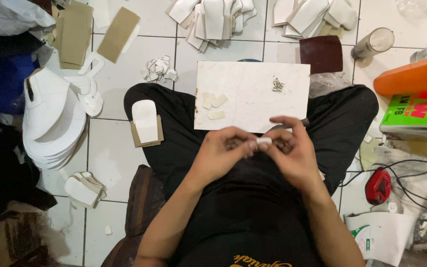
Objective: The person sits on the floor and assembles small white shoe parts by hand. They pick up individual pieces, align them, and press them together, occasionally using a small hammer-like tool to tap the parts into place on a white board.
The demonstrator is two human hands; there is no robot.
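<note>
White small strip (264, 141) was pinched between both hands, left hand (222, 153) and right hand (292, 151) together | white board (252, 96) lay just beyond on lap, keeping metal clips (277, 85) within reach.

orange bottle (411, 76), red tool (378, 186), perhaps tape

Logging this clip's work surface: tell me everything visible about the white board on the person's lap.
The board is a flat white rectangle, stiff and card-like, with faint smudges and a chipped left edge. It lies level across the person's crossed legs, over black trousers, long side facing them. On it rest three small pale tabs at the left and a little heap of metal bits near the top right. Neither hand touches it; both hover just below its near edge.
</note>
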